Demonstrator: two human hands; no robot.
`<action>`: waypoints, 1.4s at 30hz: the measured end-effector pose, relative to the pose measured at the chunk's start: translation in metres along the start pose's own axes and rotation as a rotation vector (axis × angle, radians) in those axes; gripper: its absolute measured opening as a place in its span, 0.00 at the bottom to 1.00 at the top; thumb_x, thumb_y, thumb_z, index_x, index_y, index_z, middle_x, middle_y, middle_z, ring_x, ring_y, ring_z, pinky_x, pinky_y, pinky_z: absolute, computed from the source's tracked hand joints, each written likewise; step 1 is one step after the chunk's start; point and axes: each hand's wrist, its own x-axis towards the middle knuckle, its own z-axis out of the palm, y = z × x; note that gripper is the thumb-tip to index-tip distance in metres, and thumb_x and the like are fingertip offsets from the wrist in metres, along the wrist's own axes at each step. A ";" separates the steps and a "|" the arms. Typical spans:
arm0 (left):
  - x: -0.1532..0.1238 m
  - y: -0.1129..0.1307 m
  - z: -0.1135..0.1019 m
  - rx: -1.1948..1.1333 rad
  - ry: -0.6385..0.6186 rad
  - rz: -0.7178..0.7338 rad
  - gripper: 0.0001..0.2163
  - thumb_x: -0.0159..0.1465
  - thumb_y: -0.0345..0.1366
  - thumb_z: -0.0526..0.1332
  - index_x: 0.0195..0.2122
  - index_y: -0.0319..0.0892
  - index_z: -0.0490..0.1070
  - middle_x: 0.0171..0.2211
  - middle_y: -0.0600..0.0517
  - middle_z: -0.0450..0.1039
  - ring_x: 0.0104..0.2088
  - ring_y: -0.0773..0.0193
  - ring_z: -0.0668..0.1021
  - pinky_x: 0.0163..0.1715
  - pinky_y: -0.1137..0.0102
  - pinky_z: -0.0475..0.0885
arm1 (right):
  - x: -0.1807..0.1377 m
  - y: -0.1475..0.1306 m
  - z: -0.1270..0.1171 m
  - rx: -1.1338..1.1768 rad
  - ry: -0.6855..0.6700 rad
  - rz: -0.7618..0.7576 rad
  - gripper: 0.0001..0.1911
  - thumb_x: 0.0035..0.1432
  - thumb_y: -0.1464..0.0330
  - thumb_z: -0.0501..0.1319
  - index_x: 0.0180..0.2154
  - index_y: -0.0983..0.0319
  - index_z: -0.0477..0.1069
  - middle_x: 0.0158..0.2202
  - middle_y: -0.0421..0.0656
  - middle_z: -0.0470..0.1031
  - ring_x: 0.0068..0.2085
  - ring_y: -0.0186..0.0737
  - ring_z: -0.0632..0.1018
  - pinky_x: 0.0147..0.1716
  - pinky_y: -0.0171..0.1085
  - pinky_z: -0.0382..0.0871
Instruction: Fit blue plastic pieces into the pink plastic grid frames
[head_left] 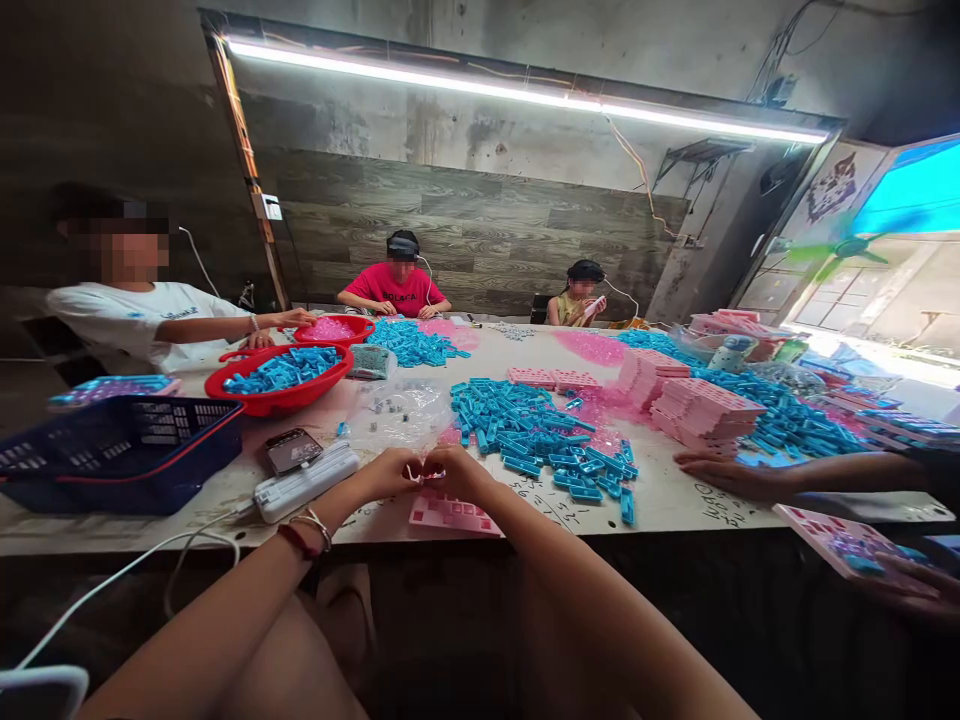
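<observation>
Over the near table edge, my left hand (390,475) and my right hand (454,474) meet, fingers bent and fingertips close together. Small whitish and reddish bits show between the fingers, too small to name. Both hands are closed; whatever they hold is hidden. Directly beneath them lies a pink tray (454,515) with square recesses, partly covered by my right hand. A heap of blue plastic pieces (517,425) spreads just beyond my right hand, with pink translucent pieces (600,438) among it. Ahead of my left hand lies a clear plastic sheet (397,410) with small metallic bits.
At left are a dark blue basket (135,470), a red basin (277,400) of blue pieces, and a white power strip (306,482) with a cable. Pink tray stacks (705,410) stand at right. A co-worker's hand (720,475) rests there; other people sit around the table.
</observation>
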 end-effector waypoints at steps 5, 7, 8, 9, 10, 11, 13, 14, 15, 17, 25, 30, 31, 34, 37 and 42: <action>0.000 -0.003 -0.002 -0.018 -0.018 -0.052 0.11 0.51 0.38 0.59 0.32 0.39 0.74 0.26 0.53 0.73 0.26 0.68 0.72 0.24 0.77 0.62 | 0.001 0.000 -0.001 0.024 -0.054 0.024 0.03 0.42 0.78 0.64 0.25 0.66 0.74 0.24 0.42 0.73 0.26 0.30 0.71 0.26 0.28 0.61; 0.000 -0.005 -0.002 -0.043 -0.010 -0.057 0.12 0.51 0.40 0.60 0.33 0.39 0.75 0.27 0.53 0.74 0.25 0.68 0.72 0.24 0.77 0.62 | 0.001 -0.001 -0.002 0.025 -0.064 0.053 0.03 0.43 0.77 0.63 0.25 0.66 0.74 0.24 0.42 0.74 0.26 0.30 0.71 0.26 0.28 0.61; 0.001 -0.006 -0.002 -0.054 -0.004 -0.056 0.13 0.51 0.42 0.60 0.33 0.39 0.75 0.27 0.53 0.74 0.25 0.69 0.71 0.24 0.77 0.62 | 0.001 -0.001 -0.002 0.022 -0.065 0.062 0.03 0.43 0.77 0.63 0.25 0.66 0.75 0.24 0.42 0.74 0.26 0.31 0.72 0.26 0.28 0.61; 0.000 -0.006 -0.002 -0.062 -0.002 -0.054 0.14 0.51 0.43 0.60 0.33 0.39 0.75 0.27 0.53 0.74 0.25 0.69 0.71 0.23 0.77 0.61 | 0.000 -0.001 -0.003 0.017 -0.067 0.065 0.03 0.43 0.76 0.63 0.26 0.66 0.75 0.24 0.42 0.74 0.26 0.31 0.72 0.26 0.28 0.61; 0.000 -0.005 -0.002 -0.066 -0.001 -0.052 0.14 0.51 0.45 0.60 0.33 0.40 0.75 0.26 0.53 0.74 0.24 0.69 0.71 0.23 0.77 0.61 | 0.000 -0.002 -0.003 0.011 -0.070 0.066 0.03 0.43 0.76 0.63 0.26 0.65 0.75 0.24 0.42 0.75 0.27 0.31 0.72 0.26 0.28 0.61; 0.000 -0.004 -0.002 -0.066 0.000 -0.051 0.15 0.51 0.46 0.60 0.32 0.40 0.75 0.25 0.53 0.74 0.24 0.69 0.70 0.23 0.77 0.61 | 0.000 -0.002 -0.004 0.005 -0.073 0.065 0.03 0.44 0.75 0.64 0.26 0.65 0.75 0.25 0.42 0.75 0.27 0.31 0.72 0.26 0.28 0.61; -0.001 -0.001 -0.002 -0.053 0.001 -0.039 0.17 0.52 0.49 0.60 0.32 0.40 0.76 0.23 0.54 0.73 0.24 0.69 0.70 0.23 0.77 0.60 | -0.001 -0.002 -0.004 -0.009 -0.075 0.069 0.03 0.44 0.73 0.64 0.27 0.65 0.75 0.25 0.42 0.75 0.27 0.32 0.73 0.27 0.28 0.61; -0.001 0.000 -0.002 -0.045 0.003 -0.029 0.18 0.52 0.50 0.59 0.32 0.40 0.76 0.23 0.54 0.73 0.24 0.69 0.69 0.23 0.76 0.59 | -0.001 -0.003 -0.004 -0.019 -0.072 0.074 0.04 0.45 0.72 0.64 0.27 0.66 0.75 0.25 0.43 0.76 0.27 0.32 0.73 0.26 0.29 0.61; -0.001 0.001 -0.002 -0.038 0.004 -0.020 0.18 0.53 0.51 0.59 0.31 0.40 0.76 0.23 0.54 0.72 0.24 0.69 0.69 0.23 0.76 0.59 | -0.001 -0.003 -0.004 -0.030 -0.066 0.079 0.04 0.45 0.72 0.64 0.27 0.66 0.75 0.26 0.43 0.76 0.27 0.32 0.73 0.26 0.29 0.61; -0.001 0.001 -0.002 -0.027 0.009 -0.010 0.19 0.53 0.52 0.58 0.30 0.40 0.76 0.23 0.54 0.72 0.24 0.68 0.69 0.24 0.76 0.59 | -0.001 -0.003 -0.004 -0.039 -0.060 0.076 0.05 0.45 0.71 0.64 0.28 0.66 0.75 0.26 0.43 0.76 0.27 0.32 0.73 0.26 0.29 0.61; 0.001 -0.002 -0.002 -0.008 0.000 -0.019 0.17 0.53 0.49 0.59 0.32 0.40 0.76 0.25 0.52 0.74 0.25 0.68 0.71 0.25 0.76 0.60 | 0.000 0.000 -0.004 0.011 -0.052 0.031 0.04 0.44 0.72 0.65 0.27 0.66 0.76 0.28 0.45 0.76 0.28 0.33 0.74 0.28 0.29 0.63; 0.001 -0.004 -0.001 -0.037 0.007 -0.034 0.17 0.53 0.48 0.60 0.33 0.40 0.76 0.25 0.52 0.74 0.25 0.68 0.72 0.25 0.76 0.62 | 0.000 0.004 -0.002 -0.002 -0.044 0.075 0.05 0.44 0.72 0.66 0.28 0.64 0.77 0.27 0.44 0.76 0.28 0.33 0.73 0.28 0.30 0.62; 0.002 -0.005 0.000 -0.035 0.012 -0.031 0.16 0.53 0.48 0.60 0.33 0.40 0.76 0.25 0.52 0.74 0.25 0.68 0.72 0.25 0.76 0.62 | -0.001 0.005 -0.001 -0.003 -0.044 0.084 0.05 0.43 0.71 0.66 0.28 0.64 0.77 0.27 0.44 0.76 0.27 0.33 0.73 0.28 0.30 0.62; 0.004 -0.009 0.002 -0.020 0.016 -0.018 0.15 0.53 0.46 0.60 0.33 0.40 0.76 0.26 0.52 0.74 0.25 0.68 0.71 0.25 0.76 0.62 | -0.001 0.006 -0.001 -0.006 -0.041 0.106 0.05 0.43 0.71 0.66 0.28 0.63 0.77 0.26 0.44 0.76 0.26 0.33 0.73 0.27 0.30 0.62; 0.006 -0.010 0.001 0.021 0.023 -0.005 0.14 0.53 0.46 0.60 0.32 0.41 0.76 0.25 0.52 0.74 0.25 0.68 0.71 0.24 0.76 0.61 | -0.001 0.005 -0.001 -0.013 -0.051 0.105 0.06 0.43 0.71 0.66 0.29 0.63 0.78 0.26 0.44 0.76 0.26 0.33 0.73 0.27 0.30 0.61; 0.006 -0.005 -0.002 0.067 -0.008 0.021 0.13 0.53 0.46 0.59 0.29 0.41 0.76 0.23 0.53 0.73 0.23 0.69 0.70 0.24 0.76 0.60 | 0.000 0.003 -0.003 -0.057 -0.081 0.059 0.06 0.45 0.71 0.65 0.29 0.63 0.77 0.27 0.44 0.77 0.28 0.34 0.74 0.29 0.30 0.62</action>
